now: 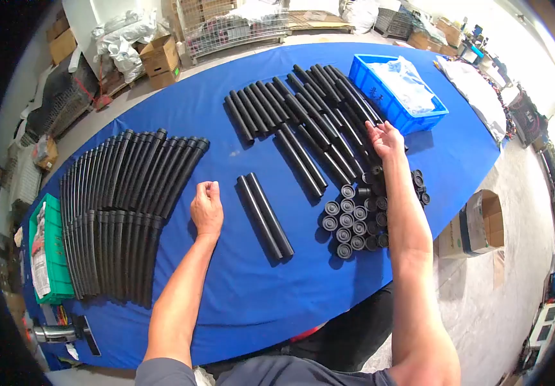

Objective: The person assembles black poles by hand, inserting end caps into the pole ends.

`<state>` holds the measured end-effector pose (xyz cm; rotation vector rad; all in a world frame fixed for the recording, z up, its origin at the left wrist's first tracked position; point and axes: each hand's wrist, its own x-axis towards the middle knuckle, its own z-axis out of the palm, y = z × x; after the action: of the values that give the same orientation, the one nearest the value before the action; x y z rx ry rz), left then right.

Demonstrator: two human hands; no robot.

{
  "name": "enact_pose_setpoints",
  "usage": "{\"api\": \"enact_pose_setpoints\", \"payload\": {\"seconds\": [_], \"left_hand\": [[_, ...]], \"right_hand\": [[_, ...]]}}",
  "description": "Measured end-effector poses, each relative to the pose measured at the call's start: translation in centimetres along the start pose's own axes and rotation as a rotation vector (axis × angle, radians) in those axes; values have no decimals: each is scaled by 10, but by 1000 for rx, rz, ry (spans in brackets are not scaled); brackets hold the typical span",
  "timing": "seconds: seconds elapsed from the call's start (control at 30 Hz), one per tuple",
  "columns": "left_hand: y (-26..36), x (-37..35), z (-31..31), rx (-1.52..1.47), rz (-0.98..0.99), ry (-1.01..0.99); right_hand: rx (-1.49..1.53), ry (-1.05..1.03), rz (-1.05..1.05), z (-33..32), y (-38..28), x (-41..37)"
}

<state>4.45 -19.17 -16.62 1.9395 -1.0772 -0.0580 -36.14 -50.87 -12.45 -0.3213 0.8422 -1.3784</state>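
Your right hand (387,140) by the black tubes (319,114)
Its fingers stand slightly apart, your left hand's (207,211) together; grip squarely, near mid-length.

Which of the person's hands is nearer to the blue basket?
Right. The right hand is close to the near corner of the blue basket; the left hand is much farther off, left of two separate black tubes.

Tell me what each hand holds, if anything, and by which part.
The left hand holds nothing visible. The right hand is at black tubes; any grip on their near ends is unclear.
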Motion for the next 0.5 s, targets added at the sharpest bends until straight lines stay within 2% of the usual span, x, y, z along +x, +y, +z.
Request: {"api": "enact_pose_setpoints", "payload": {"seconds": [0.3,0.33,0.5], "left_hand": [[-3,0,1,0,-27,-29],[-4,1,0,-2,-25,-23],[-3,0,1,8,-25,-9]], "right_hand": [[401,-30,13,0,16,38],[459,-120,74,-5,14,40],[456,18,45,8,20,46]]}}
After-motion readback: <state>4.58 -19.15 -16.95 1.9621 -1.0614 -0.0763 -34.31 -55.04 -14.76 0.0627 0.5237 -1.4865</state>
